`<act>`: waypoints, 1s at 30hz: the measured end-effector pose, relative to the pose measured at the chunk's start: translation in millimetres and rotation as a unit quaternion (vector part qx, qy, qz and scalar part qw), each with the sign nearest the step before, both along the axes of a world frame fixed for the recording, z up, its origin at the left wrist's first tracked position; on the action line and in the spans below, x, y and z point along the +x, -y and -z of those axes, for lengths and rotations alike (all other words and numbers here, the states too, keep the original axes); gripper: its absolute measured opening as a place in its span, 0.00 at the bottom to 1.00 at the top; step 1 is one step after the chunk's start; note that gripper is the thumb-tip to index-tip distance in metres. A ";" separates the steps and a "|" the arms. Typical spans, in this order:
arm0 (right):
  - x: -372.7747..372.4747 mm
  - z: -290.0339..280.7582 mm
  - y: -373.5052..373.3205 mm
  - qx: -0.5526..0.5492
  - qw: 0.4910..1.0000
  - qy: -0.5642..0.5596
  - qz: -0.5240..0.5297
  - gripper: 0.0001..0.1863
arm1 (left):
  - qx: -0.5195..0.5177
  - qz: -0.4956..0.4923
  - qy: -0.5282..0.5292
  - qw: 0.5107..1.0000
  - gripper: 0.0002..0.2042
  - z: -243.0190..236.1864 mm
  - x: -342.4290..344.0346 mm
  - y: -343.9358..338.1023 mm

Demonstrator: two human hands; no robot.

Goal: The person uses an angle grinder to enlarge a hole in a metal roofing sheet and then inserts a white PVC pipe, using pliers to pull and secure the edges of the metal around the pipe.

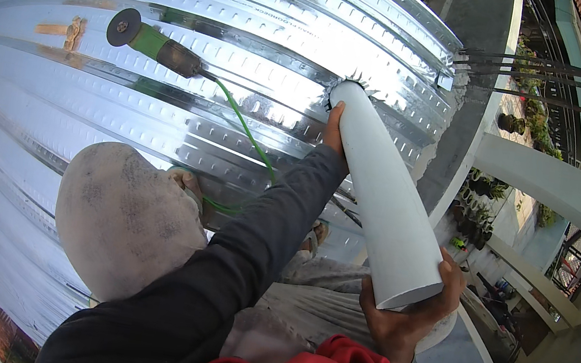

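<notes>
A thick white plastic pipe [387, 198] slants across the view, its far end at a jagged hole [330, 104] cut in the ribbed metal decking [257, 11]. Bent metal tabs stand up around that end; how deep the pipe sits in the hole cannot be made out. My left hand [336, 129] grips the pipe just short of the hole, most of its fingers hidden behind it. Around the near end, close to my body, my right hand [412, 319] is wrapped, thumb on one side and fingers on the other.
A green angle grinder [151, 43] with a dark disc lies on the decking to the left, its green cord [245, 128] running toward my feet. Beyond the concrete edge [454, 170] on the right is a drop to a yard with potted plants. Dark rods [556, 66] jut out there.
</notes>
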State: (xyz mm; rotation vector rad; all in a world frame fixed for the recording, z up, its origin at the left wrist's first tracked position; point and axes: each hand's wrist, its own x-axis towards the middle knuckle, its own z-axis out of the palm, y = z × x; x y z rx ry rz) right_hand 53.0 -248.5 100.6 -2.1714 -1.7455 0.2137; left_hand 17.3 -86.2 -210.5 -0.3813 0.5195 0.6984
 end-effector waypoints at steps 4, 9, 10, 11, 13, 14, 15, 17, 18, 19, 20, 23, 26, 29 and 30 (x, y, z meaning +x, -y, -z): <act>26.8 -11.9 -68.6 -0.002 1.000 -0.030 0.005 0.53 | -0.051 0.101 -0.204 0.972 0.34 -21.4 -9.8 -3.9; 58.7 -25.0 -182.1 0.080 0.986 0.017 -0.145 0.42 | 0.341 0.001 -0.573 0.745 0.24 -50.6 -39.9 -15.7; 67.0 -21.9 -202.9 0.069 0.981 0.021 -0.178 0.44 | 0.426 -0.005 -0.505 0.751 0.28 -69.7 -46.8 -36.2; 52.9 -39.9 -213.2 0.023 0.984 0.014 -0.176 0.38 | 0.538 -0.003 -0.438 0.721 0.37 -80.0 -64.1 -65.0; 35.9 -71.0 -231.7 -0.077 0.993 -0.016 -0.090 0.40 | 0.722 0.058 -0.369 0.582 0.58 -131.5 -67.0 -108.7; 24.2 -84.2 -243.9 -0.123 0.991 -0.032 -0.052 0.41 | 0.760 0.089 -0.345 0.544 0.62 -146.6 -69.8 -129.1; 35.9 -72.1 -235.2 -0.094 0.991 -0.031 -0.094 0.43 | 0.753 0.074 -0.328 0.565 0.62 -176.2 -62.0 -130.2; 53.5 -47.2 -218.8 -0.020 0.987 -0.036 -0.152 0.45 | 0.788 0.040 -0.401 0.466 0.59 -196.8 -51.3 -123.3; 58.8 -41.5 -214.6 0.008 0.988 -0.042 -0.149 0.45 | 0.790 0.008 -0.436 0.430 0.58 -203.7 -44.5 -118.0; 64.9 -38.9 -209.5 0.033 0.989 -0.038 -0.141 0.45 | 0.775 -0.060 -0.455 0.435 0.57 -203.3 -30.7 -108.9; 68.5 -38.8 -215.0 0.039 0.991 -0.039 -0.119 0.45 | 0.762 -0.061 -0.443 0.469 0.56 -205.2 -28.1 -109.5; 74.1 19.3 -204.3 0.247 0.938 -0.226 -0.090 0.43 | 0.714 -0.041 -0.421 0.557 0.52 -209.7 -31.2 -114.1; 124.4 115.0 -98.5 0.073 0.985 -0.139 -0.072 0.50 | 0.741 -0.081 -0.421 0.516 0.52 -202.1 -33.9 -106.0; 108.2 234.3 51.4 -0.296 0.955 0.006 -0.017 0.46 | 0.744 -0.115 -0.421 0.506 0.52 -197.4 -12.8 -98.6; 103.0 257.0 74.1 -0.241 0.970 0.006 -0.022 0.43 | 0.738 -0.114 -0.433 0.505 0.53 -197.5 -15.6 -98.8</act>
